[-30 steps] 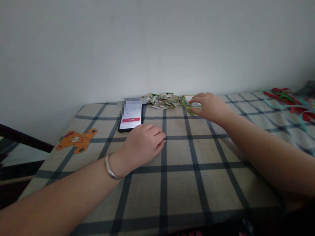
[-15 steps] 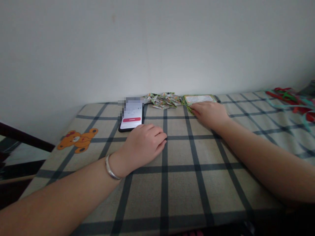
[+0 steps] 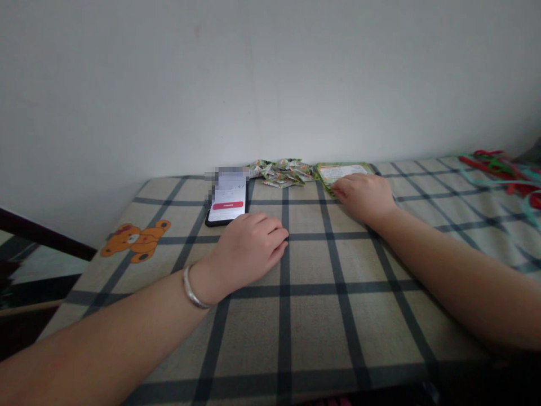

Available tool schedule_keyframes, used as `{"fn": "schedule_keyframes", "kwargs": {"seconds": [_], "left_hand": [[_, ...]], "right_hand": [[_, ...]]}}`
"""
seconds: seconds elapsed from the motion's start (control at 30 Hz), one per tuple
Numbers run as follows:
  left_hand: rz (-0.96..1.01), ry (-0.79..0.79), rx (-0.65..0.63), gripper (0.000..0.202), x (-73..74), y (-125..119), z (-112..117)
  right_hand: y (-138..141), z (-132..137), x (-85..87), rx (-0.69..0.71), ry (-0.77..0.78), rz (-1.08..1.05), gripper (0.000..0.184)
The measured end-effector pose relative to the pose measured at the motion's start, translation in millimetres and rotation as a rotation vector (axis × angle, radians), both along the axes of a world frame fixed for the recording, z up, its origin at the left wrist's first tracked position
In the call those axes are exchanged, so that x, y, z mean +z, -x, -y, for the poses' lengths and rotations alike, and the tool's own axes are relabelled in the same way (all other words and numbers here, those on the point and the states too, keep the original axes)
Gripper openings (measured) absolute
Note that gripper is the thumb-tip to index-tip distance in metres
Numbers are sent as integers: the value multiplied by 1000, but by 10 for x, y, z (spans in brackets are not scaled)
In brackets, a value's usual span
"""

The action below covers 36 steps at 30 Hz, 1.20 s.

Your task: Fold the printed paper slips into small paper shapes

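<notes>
My left hand [image 3: 253, 245], with a silver bangle [image 3: 193, 287] at its wrist, rests palm down on the checked tablecloth. Its fingers are curled together, and nothing shows in them. Just beyond it lies a smartphone [image 3: 228, 211] with a lit screen and a red button, its upper part blurred. At the near side of a flat green packet [image 3: 343, 170] with a white label, my right hand [image 3: 364, 194] has its fingers closed on the edge; the fingertips are partly hidden. Several small green and silver sachets [image 3: 281, 172] lie heaped between phone and packet.
An orange teddy bear cut-out [image 3: 137, 241] lies flat at the left of the tablecloth [image 3: 313, 327]. Red, green and pale blue strips [image 3: 507, 175] are bunched at the far right. A wall [image 3: 270, 84] rises behind the table, and a dark wooden bar [image 3: 46, 234] stands at left.
The whole view has shifted very slightly. Both hands stay in the same places against the phone, packet and sachets.
</notes>
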<state>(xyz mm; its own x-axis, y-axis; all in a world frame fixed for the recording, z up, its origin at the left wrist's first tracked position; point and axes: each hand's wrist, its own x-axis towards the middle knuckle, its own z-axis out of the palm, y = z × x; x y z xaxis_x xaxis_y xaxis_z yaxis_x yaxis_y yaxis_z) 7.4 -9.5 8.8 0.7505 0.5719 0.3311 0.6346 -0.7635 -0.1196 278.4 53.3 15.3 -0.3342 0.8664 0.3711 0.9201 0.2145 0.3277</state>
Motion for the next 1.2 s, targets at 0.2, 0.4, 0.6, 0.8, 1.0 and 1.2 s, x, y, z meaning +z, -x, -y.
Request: {"fn": "schedule_keyframes", "kwargs": {"seconds": [0.2,0.4,0.6,0.8,1.0,1.2], "left_hand": [[7,-6,-2,19,-18,4,-14],[7,-2,-8,19,-9,11,-9],[9,13,-5,19,-4,25,-4],[22,8,2,19,-6,29,-11],[76,44,11,20,-22,35,-19],[230,49,16,36,-62,51,-43]], "right_hand": [[5,12,-19,22,-48,-32,27],[28,60,45,-35,15,-27,30],[158,248,144,-14,119,8,31],[306,423,151,88,203,16,28],[412,553,139,172,235,-15,25],[460,616,97,434,366,-144,18]]}}
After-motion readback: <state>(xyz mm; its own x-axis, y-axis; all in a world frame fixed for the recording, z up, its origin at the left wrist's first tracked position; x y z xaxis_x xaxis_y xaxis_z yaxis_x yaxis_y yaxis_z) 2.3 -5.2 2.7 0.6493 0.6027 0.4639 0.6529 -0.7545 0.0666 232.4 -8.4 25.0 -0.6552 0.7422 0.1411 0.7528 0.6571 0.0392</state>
